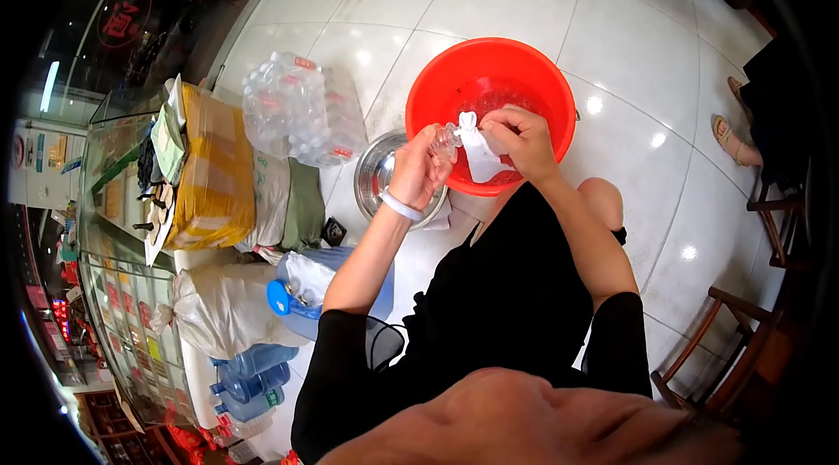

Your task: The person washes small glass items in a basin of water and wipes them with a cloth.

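Note:
My left hand (418,170), with a white band at its wrist, is closed around a small clear bottle (447,140) whose exact shape is partly covered by the fingers. A white cloth (481,157) touches the bottle's end and hangs down between my hands. Pinched fingers of my right hand (524,143) grip this cloth near its upper part. Both hands are above the near side of a large red tub (424,85). Inside the tub, clear objects (502,100) lie toward the bottom, too indistinct to name. Below my left forearm stands a shiny metal basin (370,175).
Packs of clear plastic bottles (297,111) and a taped cardboard box (210,172) stand to the left. Nearer lie a blue-capped water jug (297,299), a white sack (223,308) and several blue jugs (253,382). At right are a wooden chair (717,343) and another person's foot (734,142).

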Demonstrator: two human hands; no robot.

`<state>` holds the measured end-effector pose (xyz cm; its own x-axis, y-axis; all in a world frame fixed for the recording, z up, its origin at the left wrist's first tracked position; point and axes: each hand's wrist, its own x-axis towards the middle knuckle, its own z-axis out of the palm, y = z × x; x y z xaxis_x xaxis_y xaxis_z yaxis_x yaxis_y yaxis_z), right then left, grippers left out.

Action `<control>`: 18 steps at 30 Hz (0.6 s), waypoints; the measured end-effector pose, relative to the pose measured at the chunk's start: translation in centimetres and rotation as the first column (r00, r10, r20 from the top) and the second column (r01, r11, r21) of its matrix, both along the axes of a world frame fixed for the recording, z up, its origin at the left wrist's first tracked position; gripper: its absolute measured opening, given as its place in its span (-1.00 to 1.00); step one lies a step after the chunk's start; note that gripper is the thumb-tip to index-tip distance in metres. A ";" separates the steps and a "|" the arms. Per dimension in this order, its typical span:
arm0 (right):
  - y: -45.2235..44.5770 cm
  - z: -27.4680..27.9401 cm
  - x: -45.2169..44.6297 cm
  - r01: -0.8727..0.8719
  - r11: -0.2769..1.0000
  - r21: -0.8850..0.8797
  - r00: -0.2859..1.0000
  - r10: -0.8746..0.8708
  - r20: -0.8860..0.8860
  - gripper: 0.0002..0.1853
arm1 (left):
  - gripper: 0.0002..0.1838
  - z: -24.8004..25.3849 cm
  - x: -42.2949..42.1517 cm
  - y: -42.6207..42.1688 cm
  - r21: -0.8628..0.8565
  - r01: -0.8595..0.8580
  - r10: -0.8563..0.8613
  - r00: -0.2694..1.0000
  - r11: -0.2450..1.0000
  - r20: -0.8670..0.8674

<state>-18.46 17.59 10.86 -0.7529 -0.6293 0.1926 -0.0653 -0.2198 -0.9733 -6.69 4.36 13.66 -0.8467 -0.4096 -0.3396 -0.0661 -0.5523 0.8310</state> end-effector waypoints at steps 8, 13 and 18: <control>0.1 -0.5 -0.9 -0.006 0.999 -0.052 0.995 0.001 -0.103 -0.90 | -0.65 0.2 0.2 -0.2 -0.009 0.050 -0.050 0.999 0.999 -0.002; 0.2 0.5 0.1 -0.124 0.989 -0.083 0.974 0.137 0.178 -0.90 | -0.67 0.6 0.0 0.4 0.000 0.010 -0.010 1.000 1.000 -0.002; 0.3 -0.1 -0.5 -0.054 0.997 -0.060 0.984 0.063 0.165 -0.88 | -0.66 0.8 0.4 -0.2 -0.040 0.082 -0.082 0.997 0.996 0.007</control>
<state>-18.96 17.87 10.74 -0.7395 -0.6651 0.1035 0.1113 -0.2724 -0.9557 -6.34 4.16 14.47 -0.8762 -0.3522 -0.3290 -0.1146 -0.5109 0.8520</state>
